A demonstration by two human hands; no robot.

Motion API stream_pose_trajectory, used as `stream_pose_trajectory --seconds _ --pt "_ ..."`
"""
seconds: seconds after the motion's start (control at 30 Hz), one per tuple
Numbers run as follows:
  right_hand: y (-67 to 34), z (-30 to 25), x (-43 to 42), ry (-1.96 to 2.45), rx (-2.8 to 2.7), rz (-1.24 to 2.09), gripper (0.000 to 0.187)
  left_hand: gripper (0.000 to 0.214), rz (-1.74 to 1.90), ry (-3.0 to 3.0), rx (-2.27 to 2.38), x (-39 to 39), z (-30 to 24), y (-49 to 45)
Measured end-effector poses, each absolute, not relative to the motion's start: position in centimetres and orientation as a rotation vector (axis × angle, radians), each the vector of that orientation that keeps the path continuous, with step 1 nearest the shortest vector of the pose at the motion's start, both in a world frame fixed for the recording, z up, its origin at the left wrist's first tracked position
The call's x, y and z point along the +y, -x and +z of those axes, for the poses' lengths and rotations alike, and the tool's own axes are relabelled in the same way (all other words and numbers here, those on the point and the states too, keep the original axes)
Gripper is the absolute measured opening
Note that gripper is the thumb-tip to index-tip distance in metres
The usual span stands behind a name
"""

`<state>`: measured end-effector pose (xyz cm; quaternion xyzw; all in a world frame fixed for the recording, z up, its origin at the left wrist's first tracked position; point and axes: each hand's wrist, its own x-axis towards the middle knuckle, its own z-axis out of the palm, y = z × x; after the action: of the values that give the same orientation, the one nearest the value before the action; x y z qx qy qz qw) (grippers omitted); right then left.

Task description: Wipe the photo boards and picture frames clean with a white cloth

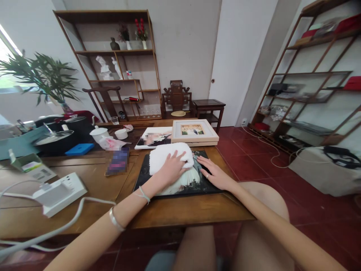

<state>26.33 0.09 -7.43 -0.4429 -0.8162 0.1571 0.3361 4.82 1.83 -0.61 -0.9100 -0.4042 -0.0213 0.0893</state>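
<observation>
My left hand [175, 165] lies on top of a folded white towel [160, 155], its fingers spread over the cloth and pressing down. Under the towel is a dark photo panel [145, 171] lying flat near the table's front edge. Part of its picture shows, with a pale, wide dress and grey clothing; the towel and my hands cover some of it. My right hand [216, 174] rests flat on the panel's right side, fingers stretched out, with a ring on one finger. It holds nothing.
Behind the panel lie a white-framed photo [211, 138] and another print [149, 131]. Left of it are a phone [118, 161], a blue box [79, 149], a white power strip [64, 194] with cables, a white teapot [98, 133] and dark pots [53, 142]. The wooden table [180, 210] ends close to my knees.
</observation>
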Motion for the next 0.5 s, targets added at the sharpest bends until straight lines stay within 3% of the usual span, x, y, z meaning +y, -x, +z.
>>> stream_pose_trajectory --seconds 0.37,0.5 --pt "-26.7 -7.6 0.3 1.116 -2.152 0.466 0.049 0.025 0.143 2.777 -0.925 -8.6 -0.9 -6.3" --pt "-26.8 -7.9 0.5 1.088 -2.151 0.464 0.049 0.025 0.146 2.805 -0.953 -8.3 -0.2 -6.3"
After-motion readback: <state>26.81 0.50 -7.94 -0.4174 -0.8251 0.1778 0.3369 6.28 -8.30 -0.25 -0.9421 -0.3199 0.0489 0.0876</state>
